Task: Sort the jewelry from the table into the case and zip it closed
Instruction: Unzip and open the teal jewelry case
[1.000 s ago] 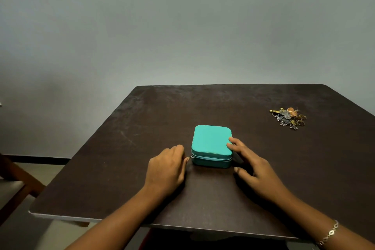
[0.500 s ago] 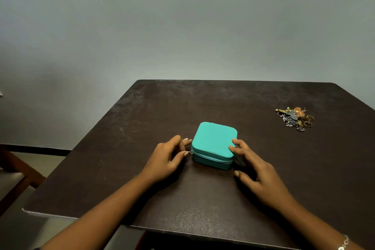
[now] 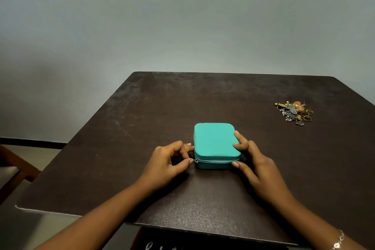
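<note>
Case: a teal case (image 3: 214, 140) with rounded corners lies flat on the dark counter (image 3: 142, 124), near the middle and toward the near edge; its lid is down and the zip line runs closed along the front.
Zipper pull: a small metal zipper pull (image 3: 196, 161) sits at the front left corner of the case.
Left hand: the left hand (image 3: 166, 165) rests just beside the case's left side with its fingers curled; the thumb tip meets the zipper pull and 1 fingertip touches the left wall (whether the pull is truly pinched, I cannot tell).
Right hand: the right hand (image 3: 257, 166) grips the case's right side, with 2 fingertips on the lid's right edge and the thumb pressed against the front right corner.
Jewelry: the jewelry (image 3: 294, 112) lies in 1 small heap of gold and silver pieces on the counter's far right, well apart from the case and from both hands.
Bracelet: a silver bracelet (image 3: 339, 241) circles the right wrist.
Surroundings: a plain grey wall (image 3: 182, 16) stands behind the counter, and a brown wooden frame (image 3: 14, 170) shows at the left edge.
</note>
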{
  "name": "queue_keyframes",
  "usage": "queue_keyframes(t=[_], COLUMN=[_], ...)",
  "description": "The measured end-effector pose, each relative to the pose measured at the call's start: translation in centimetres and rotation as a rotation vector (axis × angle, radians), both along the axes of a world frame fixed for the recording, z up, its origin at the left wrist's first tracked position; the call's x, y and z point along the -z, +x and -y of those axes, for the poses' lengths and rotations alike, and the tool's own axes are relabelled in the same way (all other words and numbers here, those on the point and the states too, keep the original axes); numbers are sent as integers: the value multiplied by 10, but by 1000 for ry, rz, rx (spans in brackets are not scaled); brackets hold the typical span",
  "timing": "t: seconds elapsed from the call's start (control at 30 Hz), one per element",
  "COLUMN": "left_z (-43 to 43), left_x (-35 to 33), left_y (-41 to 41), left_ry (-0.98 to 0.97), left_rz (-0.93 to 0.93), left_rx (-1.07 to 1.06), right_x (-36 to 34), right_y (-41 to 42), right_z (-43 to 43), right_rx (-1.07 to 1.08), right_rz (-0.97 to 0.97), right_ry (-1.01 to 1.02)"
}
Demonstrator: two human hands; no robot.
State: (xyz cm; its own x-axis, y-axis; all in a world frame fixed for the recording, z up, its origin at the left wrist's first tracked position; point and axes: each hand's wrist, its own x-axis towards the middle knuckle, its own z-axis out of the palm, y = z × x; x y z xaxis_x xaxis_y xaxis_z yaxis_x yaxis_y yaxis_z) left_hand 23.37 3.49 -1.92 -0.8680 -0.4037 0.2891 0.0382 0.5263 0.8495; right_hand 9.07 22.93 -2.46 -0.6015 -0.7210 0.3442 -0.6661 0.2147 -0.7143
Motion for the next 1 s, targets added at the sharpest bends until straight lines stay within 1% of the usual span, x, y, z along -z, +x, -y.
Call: queue_keyframes(t=[0.17, 0.27, 0.43, 0.67, 0.77, 1.0], left_z=[8, 14, 24, 34, 33, 32], left_x=[-3, 0, 6, 2, -3, -4], left_y=[2, 1, -10, -31, -43, -63], left_ry=[-83, -147, -272, -448, -460, -399], left_rz=[37, 39, -16, 67, 83, 121], left_rx=[102, 87, -55, -260, -295, -315], right_x=[2, 3, 1, -1, -2, -2], right_y=[0, 1, 0, 1, 1, 1], right_z=[2, 3, 3, 3, 2, 2], right_rx=[38, 41, 40, 36, 27, 26], right_rz=[-75, -92, -95, -99, -85, -67], right_ry=[13, 17, 17, 27, 19, 18])
